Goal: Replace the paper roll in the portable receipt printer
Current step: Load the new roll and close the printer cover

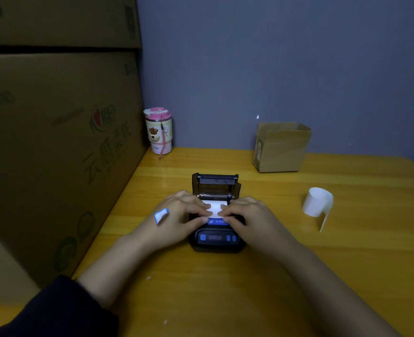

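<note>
A small black receipt printer (216, 239) with blue buttons sits on the yellow wooden table (298, 276). Its lid (215, 182) stands open toward the wall. A white paper roll (216, 208) lies in the open bay. My left hand (176, 218) and my right hand (247, 218) rest on either side of the bay, their fingertips pressing on the paper's loose end over the blue strip. A blue-edged sticker clings to the back of my left hand. A second, loosely unwound white paper roll (317, 202) stands on the table to the right, apart from both hands.
Large stacked cardboard boxes (55, 142) wall off the left side of the table. A pink-lidded tumbler (158, 131) stands in the back corner. A small open cardboard box (281, 147) sits against the grey wall at the back right.
</note>
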